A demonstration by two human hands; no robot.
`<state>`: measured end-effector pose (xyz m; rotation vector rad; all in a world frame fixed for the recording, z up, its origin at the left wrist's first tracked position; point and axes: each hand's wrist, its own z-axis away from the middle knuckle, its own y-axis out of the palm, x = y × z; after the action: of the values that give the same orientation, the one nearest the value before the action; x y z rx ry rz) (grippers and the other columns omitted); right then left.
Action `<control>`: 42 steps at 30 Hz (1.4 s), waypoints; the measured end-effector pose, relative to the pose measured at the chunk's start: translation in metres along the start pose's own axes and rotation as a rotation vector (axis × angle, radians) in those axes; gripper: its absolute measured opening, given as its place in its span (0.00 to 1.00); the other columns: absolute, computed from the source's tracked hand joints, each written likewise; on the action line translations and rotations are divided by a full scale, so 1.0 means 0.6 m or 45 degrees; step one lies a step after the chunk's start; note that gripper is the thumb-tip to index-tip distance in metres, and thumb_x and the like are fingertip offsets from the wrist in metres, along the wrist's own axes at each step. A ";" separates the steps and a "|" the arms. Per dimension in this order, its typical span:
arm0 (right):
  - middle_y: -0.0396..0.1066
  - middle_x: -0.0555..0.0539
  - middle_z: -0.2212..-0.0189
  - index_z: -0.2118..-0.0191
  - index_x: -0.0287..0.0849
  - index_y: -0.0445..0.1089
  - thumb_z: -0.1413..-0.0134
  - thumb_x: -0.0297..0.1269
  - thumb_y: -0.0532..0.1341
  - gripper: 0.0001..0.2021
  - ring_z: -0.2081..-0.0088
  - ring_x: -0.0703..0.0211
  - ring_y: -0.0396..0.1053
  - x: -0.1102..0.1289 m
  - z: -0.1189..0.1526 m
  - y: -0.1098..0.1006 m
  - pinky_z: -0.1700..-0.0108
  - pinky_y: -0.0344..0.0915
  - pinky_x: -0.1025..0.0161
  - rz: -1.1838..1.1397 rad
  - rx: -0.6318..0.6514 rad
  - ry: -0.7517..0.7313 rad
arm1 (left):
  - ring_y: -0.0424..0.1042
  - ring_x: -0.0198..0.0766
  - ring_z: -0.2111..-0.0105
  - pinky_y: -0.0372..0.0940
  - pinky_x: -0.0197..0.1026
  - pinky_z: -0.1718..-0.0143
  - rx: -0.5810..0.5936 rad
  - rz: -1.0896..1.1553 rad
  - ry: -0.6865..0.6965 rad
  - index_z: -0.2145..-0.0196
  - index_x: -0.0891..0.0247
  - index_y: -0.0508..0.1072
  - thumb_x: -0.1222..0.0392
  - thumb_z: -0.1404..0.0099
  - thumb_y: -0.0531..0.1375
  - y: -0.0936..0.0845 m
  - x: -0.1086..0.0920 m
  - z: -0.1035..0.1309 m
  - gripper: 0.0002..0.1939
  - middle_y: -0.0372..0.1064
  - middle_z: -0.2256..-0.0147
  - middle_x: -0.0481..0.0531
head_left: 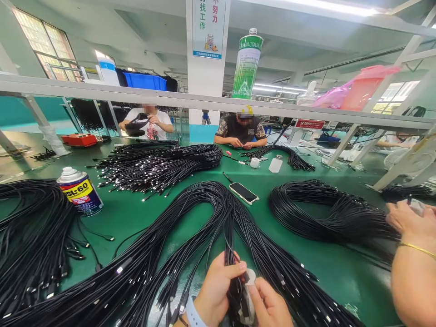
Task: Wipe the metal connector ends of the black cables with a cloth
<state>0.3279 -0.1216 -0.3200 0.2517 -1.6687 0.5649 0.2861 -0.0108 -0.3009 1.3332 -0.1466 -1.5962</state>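
My left hand, with a light-blue band at the wrist, is closed around several black cables near their connector ends. My right hand pinches a whitish cloth against those ends, just right of the left hand. The cables in my grip belong to a large bundle that arches over the green table, its plugs spread toward me on both sides. My fingers and the cloth partly hide the connectors.
A spray can stands at left near another cable heap. A phone lies beyond my bundle. Coiled cables lie at right, beside a co-worker's hands. Cables, a small bottle and a shelf are farther back.
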 end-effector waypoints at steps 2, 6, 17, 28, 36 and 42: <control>0.64 0.49 0.86 0.82 0.48 0.67 0.51 0.58 0.57 0.20 0.83 0.58 0.63 0.000 0.000 0.002 0.81 0.59 0.64 0.000 -0.012 0.011 | 0.65 0.32 0.78 0.58 0.35 0.74 -0.009 -0.005 0.011 0.72 0.64 0.66 0.64 0.56 0.70 0.000 0.000 0.000 0.17 0.65 0.79 0.45; 0.64 0.49 0.86 0.81 0.49 0.68 0.48 0.56 0.55 0.20 0.84 0.59 0.63 0.000 0.001 0.004 0.82 0.59 0.65 0.053 -0.012 -0.006 | 0.64 0.31 0.78 0.58 0.34 0.74 -0.006 -0.003 0.029 0.71 0.65 0.66 0.63 0.54 0.69 -0.001 0.000 0.000 0.16 0.65 0.79 0.46; 0.65 0.48 0.83 0.79 0.45 0.66 0.42 0.55 0.50 0.23 0.80 0.59 0.62 0.039 -0.027 0.001 0.79 0.58 0.65 0.190 -0.028 -0.081 | 0.66 0.31 0.78 0.61 0.33 0.74 -0.020 0.026 0.006 0.70 0.64 0.66 0.62 0.54 0.71 0.000 -0.004 0.005 0.18 0.65 0.79 0.45; 0.57 0.54 0.79 0.74 0.41 0.61 0.37 0.46 0.49 0.18 0.76 0.64 0.55 0.007 0.009 -0.049 0.73 0.53 0.68 0.145 0.195 -0.019 | 0.67 0.30 0.77 0.62 0.32 0.74 0.034 -0.092 -0.025 0.68 0.65 0.67 0.64 0.49 0.68 0.003 -0.015 -0.001 0.14 0.69 0.76 0.47; 0.57 0.54 0.80 0.73 0.42 0.61 0.36 0.45 0.49 0.17 0.77 0.64 0.56 -0.001 0.002 -0.059 0.74 0.53 0.67 0.134 0.294 -0.051 | 0.67 0.30 0.77 0.62 0.31 0.74 0.022 -0.133 -0.012 0.68 0.65 0.67 0.64 0.49 0.69 0.000 -0.011 0.000 0.14 0.67 0.77 0.45; 0.59 0.54 0.80 0.73 0.42 0.61 0.36 0.44 0.50 0.16 0.77 0.64 0.58 0.015 -0.007 -0.038 0.74 0.54 0.67 0.122 0.367 -0.015 | 0.66 0.29 0.77 0.61 0.30 0.75 0.018 -0.146 -0.007 0.68 0.64 0.67 0.66 0.49 0.68 0.001 -0.012 0.002 0.13 0.66 0.77 0.44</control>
<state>0.3406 -0.1377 -0.3059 0.3855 -1.6144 0.8788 0.2850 -0.0063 -0.2951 1.3690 -0.0867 -1.6978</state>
